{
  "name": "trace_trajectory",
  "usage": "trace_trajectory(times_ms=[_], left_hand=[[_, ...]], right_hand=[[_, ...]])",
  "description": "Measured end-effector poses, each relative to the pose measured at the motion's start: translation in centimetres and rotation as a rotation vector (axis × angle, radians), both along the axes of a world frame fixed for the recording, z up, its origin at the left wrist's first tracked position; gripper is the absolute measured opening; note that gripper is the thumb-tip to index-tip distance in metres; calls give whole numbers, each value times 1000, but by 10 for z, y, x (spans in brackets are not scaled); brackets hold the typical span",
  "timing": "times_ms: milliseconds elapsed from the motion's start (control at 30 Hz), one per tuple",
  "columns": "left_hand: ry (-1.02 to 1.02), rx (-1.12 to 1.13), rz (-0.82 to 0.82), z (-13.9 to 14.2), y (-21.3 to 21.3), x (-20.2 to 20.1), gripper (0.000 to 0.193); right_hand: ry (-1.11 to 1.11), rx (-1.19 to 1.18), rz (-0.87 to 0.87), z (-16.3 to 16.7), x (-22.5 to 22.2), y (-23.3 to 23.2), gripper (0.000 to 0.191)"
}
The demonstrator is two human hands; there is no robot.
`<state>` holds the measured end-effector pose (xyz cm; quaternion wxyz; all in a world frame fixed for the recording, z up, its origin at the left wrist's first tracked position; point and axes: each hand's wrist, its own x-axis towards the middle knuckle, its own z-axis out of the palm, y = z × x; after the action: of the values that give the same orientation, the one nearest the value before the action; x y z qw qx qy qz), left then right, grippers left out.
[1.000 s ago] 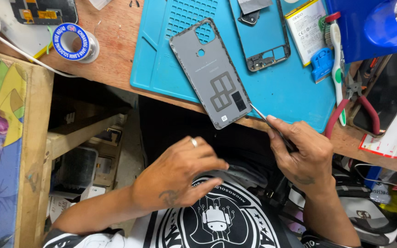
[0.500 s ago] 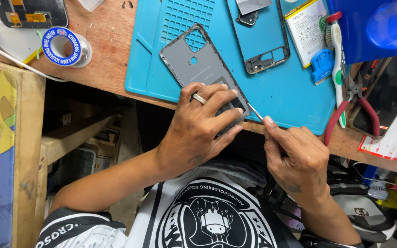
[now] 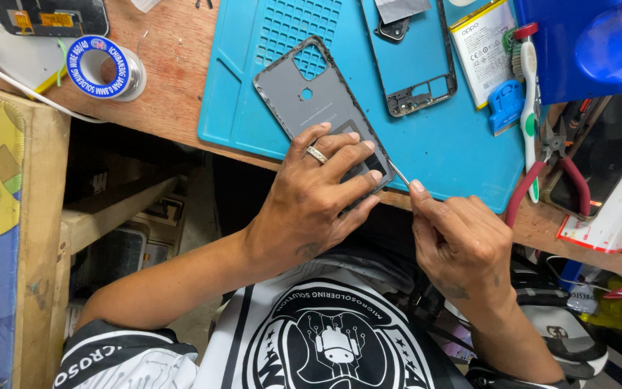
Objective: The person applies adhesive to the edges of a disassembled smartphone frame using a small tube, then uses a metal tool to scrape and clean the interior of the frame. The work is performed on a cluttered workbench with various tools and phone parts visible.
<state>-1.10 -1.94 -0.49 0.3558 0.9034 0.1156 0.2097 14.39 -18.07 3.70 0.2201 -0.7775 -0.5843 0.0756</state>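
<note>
I take the blue silicone work mat (image 3: 433, 155) as my landmark: the grey plastic phone back cover (image 3: 311, 101), inner face up with its camera cut-out and a round hole, lies tilted across the mat's near left part, its lower corner reaching past the mat's near edge. A second ago my left hand (image 3: 318, 202) hung below the desk edge and the cover lay untouched; half a second ago it came up onto it, and now its fingers are spread flat on the cover's lower half, a ring on one finger, pressing the cover down rather than gripping it. I judge that this steadies the cover for the tool. My right hand (image 3: 462, 241), just off the mat's near edge, is closed in a pinch on a thin metal pry tool (image 3: 399, 173), whose bright tip meets the cover's lower right corner. The cover looks matt and smooth with a darker rectangular patch; the mat is rubbery, with a grid of holes at its far part. Farther along the mat lie a dark phone middle frame (image 3: 408, 57) and a white flat battery (image 3: 480, 50). Left of the mat, on the worn wooden desk (image 3: 174, 94), sits a blue-and-white spool of solder wire (image 3: 102, 68); at the mat's right edge lie red-handled pliers (image 3: 541, 176).
</note>
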Motion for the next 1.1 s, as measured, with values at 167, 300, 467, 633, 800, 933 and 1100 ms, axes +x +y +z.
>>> trace_trajectory(times_ms=[167,300,467,633,800,933,1100], left_hand=[[-7,-4,2,-2,2,0,26],[-12,4,15,-3,3,0,26],[-10,14,25,-5,3,2,26],[-3,17,27,-5,3,2,27],[10,29,24,-4,2,3,25],[12,22,28,-3,2,4,25],[11,15,31,-2,1,4,32]], right_hand=[[52,44,-1,-10,1,1,24],[84,106,-15,-18,4,2,26],[148,145,-48,-21,8,0,21],[194,163,-40,-24,11,-3,22],[269,190,-80,-25,11,-4,20],[282,177,-62,-22,10,-1,19],[168,78,-76,-8,6,-5,23]])
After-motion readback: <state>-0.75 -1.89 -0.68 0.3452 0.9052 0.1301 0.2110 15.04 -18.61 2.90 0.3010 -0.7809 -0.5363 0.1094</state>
